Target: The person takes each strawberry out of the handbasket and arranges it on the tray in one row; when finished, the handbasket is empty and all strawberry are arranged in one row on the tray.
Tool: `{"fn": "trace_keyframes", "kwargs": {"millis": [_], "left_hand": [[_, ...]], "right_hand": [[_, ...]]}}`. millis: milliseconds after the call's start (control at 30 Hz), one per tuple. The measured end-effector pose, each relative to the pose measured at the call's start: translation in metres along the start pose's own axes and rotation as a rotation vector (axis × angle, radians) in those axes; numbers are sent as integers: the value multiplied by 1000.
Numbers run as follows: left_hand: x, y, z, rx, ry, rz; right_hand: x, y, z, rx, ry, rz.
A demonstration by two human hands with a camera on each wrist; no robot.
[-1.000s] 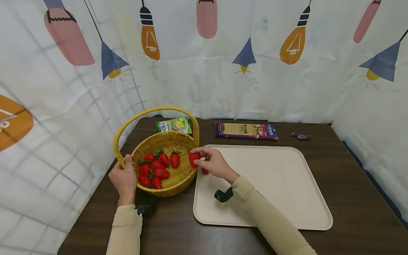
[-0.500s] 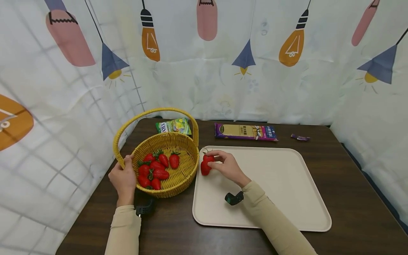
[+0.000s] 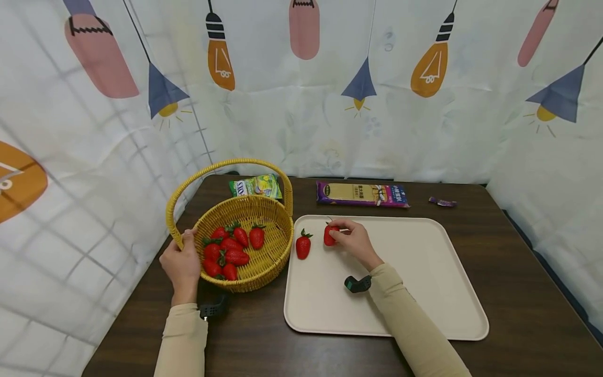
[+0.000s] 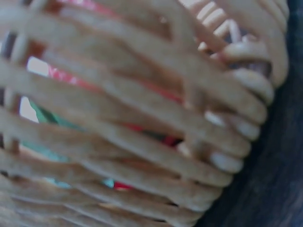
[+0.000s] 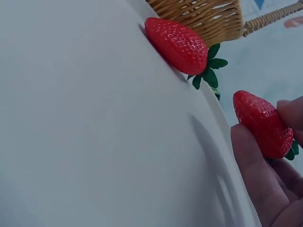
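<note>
My right hand (image 3: 354,240) pinches a red strawberry (image 3: 331,235) between thumb and fingers over the upper left part of the cream tray (image 3: 386,298). In the right wrist view the held strawberry (image 5: 262,124) hangs above the surface, its shadow below. Another strawberry (image 3: 303,246) lies on the tray near its left edge, leaves pointing away from me. With my left hand (image 3: 182,264) I grip the left side of the yellow wicker basket (image 3: 270,264), at the handle's base. Several strawberries (image 3: 229,252) lie inside, mostly to the left. The left wrist view shows only blurred basket weave (image 4: 142,104).
Behind the basket lies a green snack packet (image 3: 256,186). A long purple and gold packet (image 3: 363,194) lies beyond the tray, and a small purple wrapper (image 3: 443,202) is farther right. Patterned curtains (image 3: 306,120) border the dark wooden table (image 3: 254,335).
The right hand has carried its strawberry from the basket's right rim rightward over the tray, past the strawberry lying there. My left hand and the basket stay in place.
</note>
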State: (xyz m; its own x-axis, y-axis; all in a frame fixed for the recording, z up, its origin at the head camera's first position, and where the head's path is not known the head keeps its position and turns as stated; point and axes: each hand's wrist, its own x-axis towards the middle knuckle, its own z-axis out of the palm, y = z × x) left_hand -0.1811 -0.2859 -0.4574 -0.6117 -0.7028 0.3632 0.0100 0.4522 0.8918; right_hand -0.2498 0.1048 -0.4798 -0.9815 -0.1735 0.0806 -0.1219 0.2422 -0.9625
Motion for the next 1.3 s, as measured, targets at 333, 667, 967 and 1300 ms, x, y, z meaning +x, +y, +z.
{"fn": "trace_keyframes", "kwargs": {"millis": [333,667,967,1300], "left_hand": [[1,0,1,11,-19,2],[1,0,1,13,-11,6],[1,-1,1,6,-1,-3],[1,-2,1,14,2,9]], "right_hand": [[-3,8,4,-55,7,43],[-9,3,14,30,-112,84],[-9,4,17,-23,-123,35],[-9,7,23,-63,-137,39]]}}
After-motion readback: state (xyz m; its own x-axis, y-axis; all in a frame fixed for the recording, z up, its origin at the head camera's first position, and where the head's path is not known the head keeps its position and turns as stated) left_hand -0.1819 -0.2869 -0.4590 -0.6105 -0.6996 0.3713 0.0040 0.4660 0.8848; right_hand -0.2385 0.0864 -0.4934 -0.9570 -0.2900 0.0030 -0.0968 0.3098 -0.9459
